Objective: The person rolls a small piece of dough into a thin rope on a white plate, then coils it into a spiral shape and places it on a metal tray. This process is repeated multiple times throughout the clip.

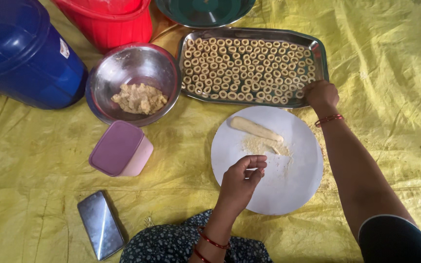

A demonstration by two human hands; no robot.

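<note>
Two hands: both at work over a crinkled yellow plastic ground sheet (385, 58) that carries everything; nothing on it is stacked
Drum: large blue plastic drum (23, 51) at the sheet's far left corner, a small white label on its side, print too small to tell; red ribbed plastic tub (110, 22) just beside it along the far edge; dark green metal dish (205, 10) further along that edge
Tray: rectangular steel tray (320, 53) at the far edge, right of centre, filled with rows of small pale dough rings (242, 63)
Board: round white board (293, 187) near the sheet's middle, dusted with flour; pale dough roll (255, 129) lies on its far part
Bowl: round steel bowl (104, 78) left of the tray, holding a lump of beige dough (140, 98)
Box: mauve lidded plastic box (120, 148) just below the bowl, unlabelled; flat shiny metal slab (101, 224) near the sheet's near edge
Right hand (321, 93): at the tray's near right corner, fingers drawn together on a ring in the last row
Left hand (242, 178): over the board's near left edge, fingertips pinched together; whether a crumb sits between them I cannot tell
Handling: the rings look light, soft and easily squashed; best lifted by the outer rim with a gentle fingertip pinch; the roll looks likely to sag, so support it along its length
</note>
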